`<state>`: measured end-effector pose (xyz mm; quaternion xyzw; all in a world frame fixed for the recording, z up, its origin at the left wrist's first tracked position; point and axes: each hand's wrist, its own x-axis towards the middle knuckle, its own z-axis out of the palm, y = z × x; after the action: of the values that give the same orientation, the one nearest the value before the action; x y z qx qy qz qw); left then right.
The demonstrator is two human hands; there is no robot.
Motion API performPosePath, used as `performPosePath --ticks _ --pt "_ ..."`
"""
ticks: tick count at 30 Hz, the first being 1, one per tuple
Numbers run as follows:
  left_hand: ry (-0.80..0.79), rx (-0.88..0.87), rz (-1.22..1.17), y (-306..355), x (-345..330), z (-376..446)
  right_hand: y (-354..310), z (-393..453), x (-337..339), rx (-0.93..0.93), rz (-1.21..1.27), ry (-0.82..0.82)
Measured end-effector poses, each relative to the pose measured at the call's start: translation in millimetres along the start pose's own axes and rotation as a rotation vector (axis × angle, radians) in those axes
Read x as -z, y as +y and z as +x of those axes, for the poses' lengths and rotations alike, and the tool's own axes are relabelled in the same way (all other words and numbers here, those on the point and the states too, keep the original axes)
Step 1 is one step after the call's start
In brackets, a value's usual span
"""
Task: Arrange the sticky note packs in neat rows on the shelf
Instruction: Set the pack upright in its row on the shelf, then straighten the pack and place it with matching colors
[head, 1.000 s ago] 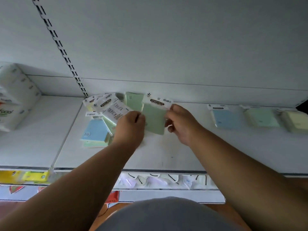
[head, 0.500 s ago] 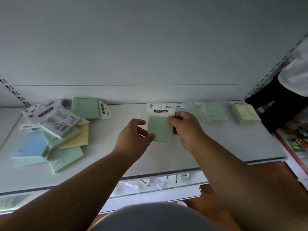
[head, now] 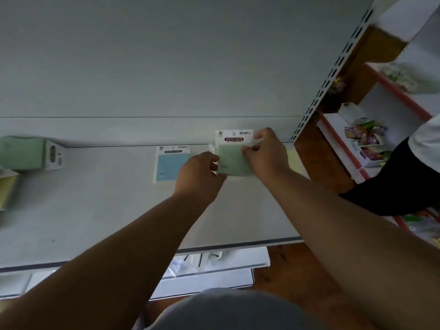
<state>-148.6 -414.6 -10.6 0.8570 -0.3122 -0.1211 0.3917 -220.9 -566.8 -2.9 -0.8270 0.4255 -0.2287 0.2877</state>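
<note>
A person stands at a white shelf (head: 100, 210), both bare arms reaching toward its back edge. The right hand (head: 264, 158) pinches a green sticky note pack (head: 232, 163) by its upper right side, fingers curled against the white header card printed "STICKY NOTE". The left hand (head: 200, 172) meets the same pack at its lower left edge, thumb and fingers curled onto it. The pack is near the shelf's back edge, toward the right end; whether it rests flat on the surface or is held just above it cannot be told. Just beside it to the left, a blue pack (head: 170, 165) lies flat, partly hidden by the left hand. A pale yellow pack (head: 294, 160) shows just past the right wrist. At the shelf's left edge, a blurred green pack (head: 26, 153) lies near the back. Another person's dark sleeve (head: 402, 186) enters at right.
</note>
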Motion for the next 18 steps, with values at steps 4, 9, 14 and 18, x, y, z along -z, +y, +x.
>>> performPosePath --ticks 4,9,14,18 --pt "0.031 0.030 0.139 6 -14 13 1 23 -3 0.084 -0.076 -0.091" --pt "0.070 0.053 0.213 8 -20 17 5 26 -11 0.078 -0.112 -0.145" --pt "-0.002 0.063 0.257 4 -21 16 1 32 -11 0.076 -0.160 -0.152" --pt "0.022 0.065 0.245 2 -16 14 -2 27 -10 0.131 -0.225 -0.155"
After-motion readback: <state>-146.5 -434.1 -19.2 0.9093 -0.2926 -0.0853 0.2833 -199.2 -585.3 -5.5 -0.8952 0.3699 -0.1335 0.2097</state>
